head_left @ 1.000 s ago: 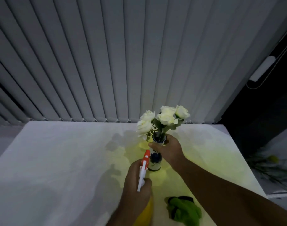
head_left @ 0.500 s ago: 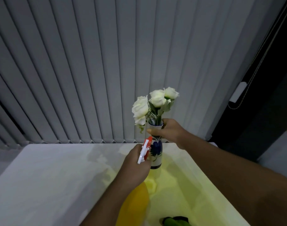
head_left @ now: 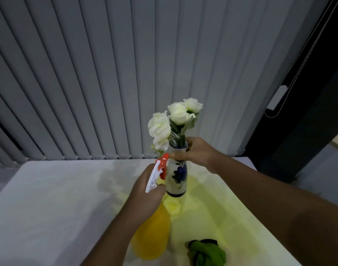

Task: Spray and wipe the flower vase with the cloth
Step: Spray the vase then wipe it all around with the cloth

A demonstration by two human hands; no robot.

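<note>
Lifting vase (head_left: 177, 176) off counter (head_left: 49, 198), right hand (head_left: 197, 153) gripping neck | left hand (head_left: 147, 196) wrapped on spray bottle (head_left: 151, 238), nozzle apparently nearer | cloth (head_left: 207, 253) untouched

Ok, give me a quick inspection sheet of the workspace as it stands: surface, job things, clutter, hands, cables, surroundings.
Surface: white table, with a yellow cast on its right part.
Job's things: flower vase, white with a blue flower pattern, upright, holding white roses; whether its base touches the table cannot be told. Yellow spray bottle with a red and white trigger head, nozzle close to the vase. Green cloth crumpled on the table, untouched.
Clutter: nothing seen.
Hands: left hand grips the spray bottle's head; right hand grips the vase neck.
Cables: a thin cord hangs at the right.
Surroundings: grey vertical blinds behind the table; dark frame at the right.
</note>
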